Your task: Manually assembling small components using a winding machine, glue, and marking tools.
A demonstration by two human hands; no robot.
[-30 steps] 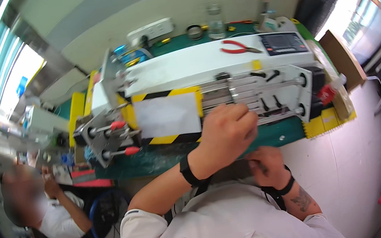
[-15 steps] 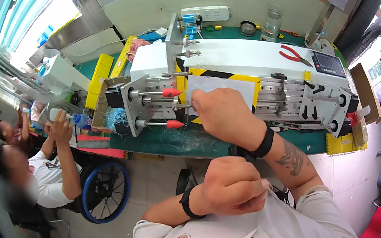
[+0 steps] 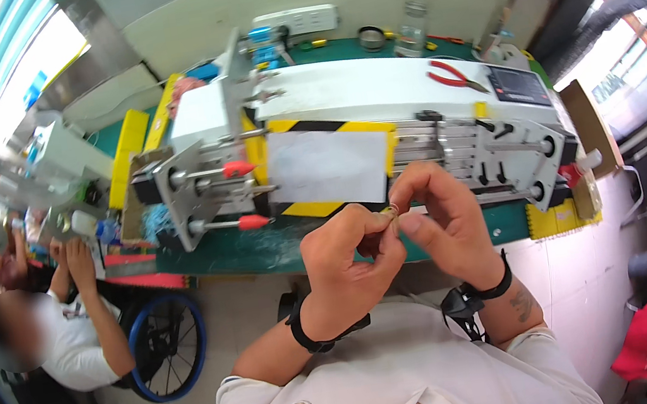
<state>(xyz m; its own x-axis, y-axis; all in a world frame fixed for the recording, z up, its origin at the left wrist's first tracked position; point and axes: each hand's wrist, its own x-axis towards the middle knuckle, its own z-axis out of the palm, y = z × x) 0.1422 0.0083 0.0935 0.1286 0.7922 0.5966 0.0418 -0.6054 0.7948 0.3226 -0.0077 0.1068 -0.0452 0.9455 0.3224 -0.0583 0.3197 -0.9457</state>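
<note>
My left hand (image 3: 352, 256) is closed in a pinch, held up in front of the machine's near edge. At its fingertips shows a tiny yellowish piece (image 3: 388, 211) with a thin, shiny curve, too small to name. My right hand (image 3: 452, 224) meets it from the other side, thumb and forefinger curled round the same spot. Just beyond my hands lies a white sheet (image 3: 326, 164) on a plate with a black-and-yellow striped border (image 3: 316, 207). To its left, two red cone tips (image 3: 253, 222) cap metal rods of the white bench machine (image 3: 356, 84).
Red-handled pliers (image 3: 449, 79) rest on the machine beside a control panel (image 3: 517, 83). A glass jar (image 3: 411, 26) and a power strip (image 3: 296, 20) are behind. At left, another person sits by a blue-rimmed wheelchair wheel (image 3: 168, 348). A yellow bin (image 3: 560, 215) stands at the right.
My right hand has come back from the machine's red tips to meet my left. My left hand has risen from my chest toward the bench. The view has shifted to the right.
</note>
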